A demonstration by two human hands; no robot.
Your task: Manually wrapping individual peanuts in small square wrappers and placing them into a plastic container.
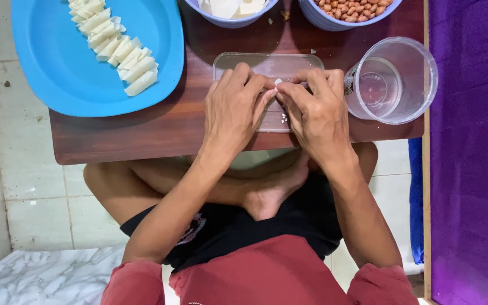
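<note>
Pinched between the fingertips of both the left hand (234,110) and right hand (317,110), a small white wrapper piece (277,83) looks light, thin and easily torn, best gripped at its edges over the clear plastic tray (244,61).

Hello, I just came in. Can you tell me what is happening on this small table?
A person sits cross-legged at a low wooden table. The left hand and right hand meet over a clear flat tray, pinching a small white piece between the fingertips. A blue plate at the left holds a row of folded white pieces. Farther back are a bowl of peanuts and a bowl of white sheets. A clear plastic cup lies at the right.
</note>
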